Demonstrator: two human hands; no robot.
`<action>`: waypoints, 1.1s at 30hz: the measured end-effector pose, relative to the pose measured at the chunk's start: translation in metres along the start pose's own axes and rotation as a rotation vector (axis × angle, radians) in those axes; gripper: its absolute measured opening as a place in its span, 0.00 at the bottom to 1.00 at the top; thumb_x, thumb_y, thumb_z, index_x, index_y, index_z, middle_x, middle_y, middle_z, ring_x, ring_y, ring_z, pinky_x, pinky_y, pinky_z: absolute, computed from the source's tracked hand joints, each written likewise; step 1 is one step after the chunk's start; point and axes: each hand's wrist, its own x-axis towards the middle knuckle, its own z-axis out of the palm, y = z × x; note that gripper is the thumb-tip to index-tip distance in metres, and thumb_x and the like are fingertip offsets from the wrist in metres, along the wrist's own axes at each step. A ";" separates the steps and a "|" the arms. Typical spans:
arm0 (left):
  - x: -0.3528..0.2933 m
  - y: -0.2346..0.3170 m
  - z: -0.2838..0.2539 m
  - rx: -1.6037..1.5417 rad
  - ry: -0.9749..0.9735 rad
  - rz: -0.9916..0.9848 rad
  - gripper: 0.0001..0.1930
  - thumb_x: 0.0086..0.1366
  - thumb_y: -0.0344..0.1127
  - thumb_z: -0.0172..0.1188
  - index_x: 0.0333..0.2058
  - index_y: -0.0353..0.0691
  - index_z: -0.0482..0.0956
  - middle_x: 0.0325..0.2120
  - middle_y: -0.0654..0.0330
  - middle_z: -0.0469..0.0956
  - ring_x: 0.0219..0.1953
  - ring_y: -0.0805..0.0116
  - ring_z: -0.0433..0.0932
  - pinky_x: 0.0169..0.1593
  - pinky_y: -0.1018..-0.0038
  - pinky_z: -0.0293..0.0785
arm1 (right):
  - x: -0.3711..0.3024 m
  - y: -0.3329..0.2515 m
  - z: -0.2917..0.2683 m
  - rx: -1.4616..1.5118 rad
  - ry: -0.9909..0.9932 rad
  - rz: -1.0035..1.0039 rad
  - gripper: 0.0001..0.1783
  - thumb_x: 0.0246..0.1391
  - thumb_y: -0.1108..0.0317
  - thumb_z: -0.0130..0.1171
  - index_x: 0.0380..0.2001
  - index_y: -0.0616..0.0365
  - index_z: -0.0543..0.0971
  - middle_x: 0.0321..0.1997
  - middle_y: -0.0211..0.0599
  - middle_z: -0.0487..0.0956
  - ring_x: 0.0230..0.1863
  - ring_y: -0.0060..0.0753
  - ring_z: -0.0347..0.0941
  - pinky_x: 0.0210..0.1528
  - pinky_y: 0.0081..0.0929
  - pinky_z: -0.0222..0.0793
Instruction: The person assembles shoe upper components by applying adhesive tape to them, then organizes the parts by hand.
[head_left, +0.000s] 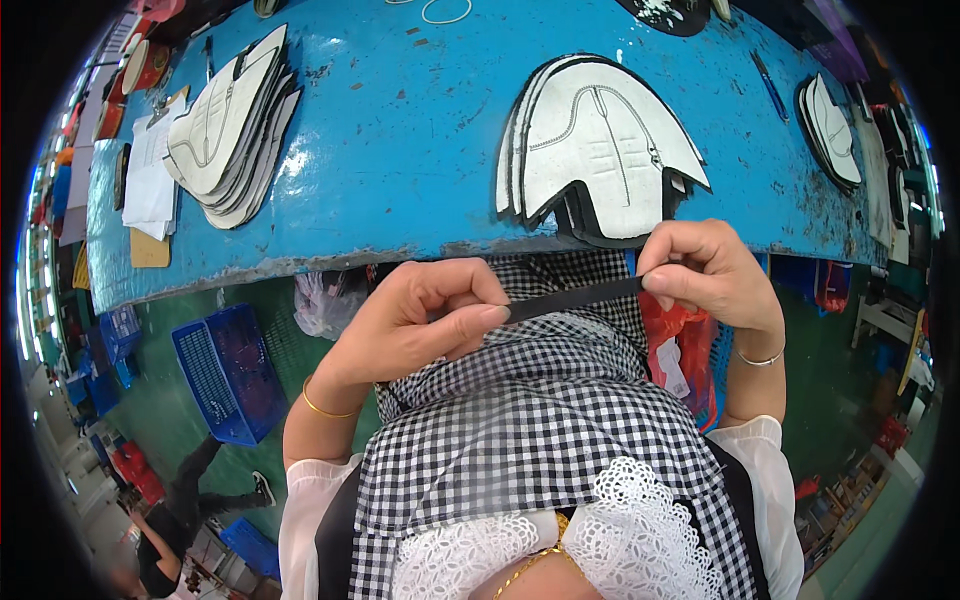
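Between my two hands a narrow black strip (575, 299) is stretched almost straight, in front of the table's near edge and above my checked apron. Its left end is pinched between the thumb and fingers of my left hand (425, 312). The right end, slightly higher, sits in a pinch of my right hand (712, 272). Just beyond lies a stack of white shoe-upper pieces (600, 130) with black edges and stitched lines, its cut-out side toward me. Similar pieces form a stack at the left (228, 130) and a smaller one at the far right (828, 135).
The blue worktable (400, 130) has a worn near edge. Papers (150, 180) lie at its left, a pen (770, 85) at its right. Below stand a blue crate (225, 370) and a red plastic bag (665, 325). Another person (165, 530) is at the lower left.
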 end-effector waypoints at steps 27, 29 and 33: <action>0.075 0.020 0.029 0.136 -0.012 0.076 0.06 0.61 0.23 0.65 0.36 0.34 0.78 0.30 0.67 0.78 0.33 0.83 0.75 0.39 0.85 0.71 | 0.031 0.025 -0.048 -0.337 0.195 -0.788 0.07 0.43 0.77 0.70 0.29 0.59 0.84 0.37 0.40 0.83 0.35 0.30 0.78 0.35 0.22 0.71; 0.071 0.028 0.023 0.116 0.058 0.027 0.06 0.61 0.24 0.65 0.34 0.35 0.77 0.29 0.68 0.76 0.32 0.84 0.73 0.38 0.85 0.70 | 0.040 0.032 -0.057 -0.361 0.665 -0.572 0.14 0.49 0.68 0.69 0.39 0.60 0.82 0.41 0.42 0.81 0.40 0.36 0.77 0.41 0.27 0.72; 0.053 0.036 -0.005 0.286 0.179 0.032 0.06 0.63 0.28 0.65 0.34 0.35 0.77 0.29 0.70 0.76 0.31 0.85 0.70 0.36 0.85 0.68 | 0.056 0.022 -0.055 -0.932 0.818 -0.241 0.29 0.48 0.54 0.70 0.46 0.63 0.77 0.44 0.44 0.79 0.46 0.42 0.74 0.47 0.34 0.71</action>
